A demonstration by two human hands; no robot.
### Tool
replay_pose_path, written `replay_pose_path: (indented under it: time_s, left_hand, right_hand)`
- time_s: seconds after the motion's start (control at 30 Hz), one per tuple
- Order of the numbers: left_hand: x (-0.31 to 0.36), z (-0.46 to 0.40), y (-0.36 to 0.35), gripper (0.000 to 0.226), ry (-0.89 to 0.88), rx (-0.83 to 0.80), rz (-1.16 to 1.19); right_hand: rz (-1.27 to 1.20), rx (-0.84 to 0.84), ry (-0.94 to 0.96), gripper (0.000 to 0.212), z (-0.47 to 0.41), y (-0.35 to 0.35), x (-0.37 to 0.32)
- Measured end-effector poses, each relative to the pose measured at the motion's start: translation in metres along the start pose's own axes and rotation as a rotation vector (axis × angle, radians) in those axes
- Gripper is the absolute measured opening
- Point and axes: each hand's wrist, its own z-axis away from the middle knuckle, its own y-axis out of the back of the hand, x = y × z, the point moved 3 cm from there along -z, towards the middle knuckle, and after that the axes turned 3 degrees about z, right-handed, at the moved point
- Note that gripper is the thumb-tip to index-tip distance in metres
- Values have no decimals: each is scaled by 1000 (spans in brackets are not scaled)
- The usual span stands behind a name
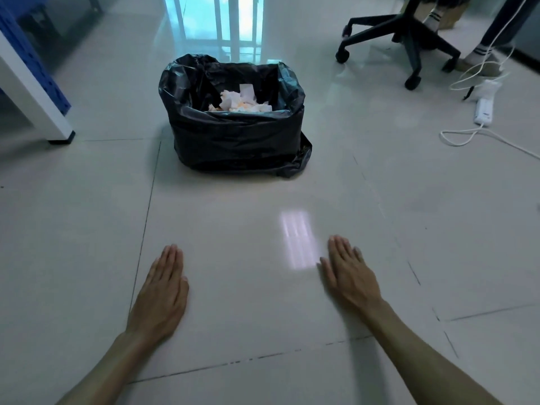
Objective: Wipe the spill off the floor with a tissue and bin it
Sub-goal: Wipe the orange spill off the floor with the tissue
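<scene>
Glossy pale tiled floor [239, 229], reflective, no spill discernible. Bin [233, 135] lined with a black bag stands mid-floor, well ahead of both hands; crumpled tissues [242, 100] lie inside. Left hand [162, 293] and right hand [349, 276]: 2 palms down, flat, fingers straight and together, holding nothing. Office chair base [406, 45] and power strip [485, 108] sit far right.
</scene>
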Motion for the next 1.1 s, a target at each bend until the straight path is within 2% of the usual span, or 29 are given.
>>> replay_pose_path:
  time_s: [0.1,0.2,0.3,0.43,0.5,0.57,0.6,0.67,0.8,0.9,1.0,1.1]
  left_hand:
    - [1,-1,-1,64,6,-18,-9]
    - [3,-1,-1,64,13,-17,-17]
    - [2,-1,-2,64,10,-4,-22]
    - [-1,-3,-3,65,16,-10,-47]
    - [-2,-3,-4,66,13,-12,-53]
    - [-4,-2,-4,65,11,-16,-43]
    - [-4,-2,-4,65,9,-20,-35]
    - [-4,-2,-3,64,4,-24,-28]
    - [0,0,-1,64,5,-37,-29]
    - [1,0,1,65,9,-43,-24]
    - [6,0,2,66,13,-35,-24]
    - [10,1,2,66,26,-29,-29]
  right_hand:
    - [-15,-26,-178,66,8,5,31]
    - [-95,-36,-191,70,12,-1,-2]
    - [-125,-47,44,71,25,-8,-71]
    - [-100,-52,541,72,63,-32,-167]
    - [-76,-74,687,70,77,-42,-185]
    - [-53,-67,746,65,74,-40,-173]
    - [-40,-58,744,62,67,-34,-160]
    - [-10,-35,623,59,52,-21,-118]
    - [88,24,113,63,28,-1,5]
    - [92,-19,-109,70,32,-1,48]
    - [40,-4,-149,78,45,-11,20]
    - [0,-31,-5,83,58,-13,-33]
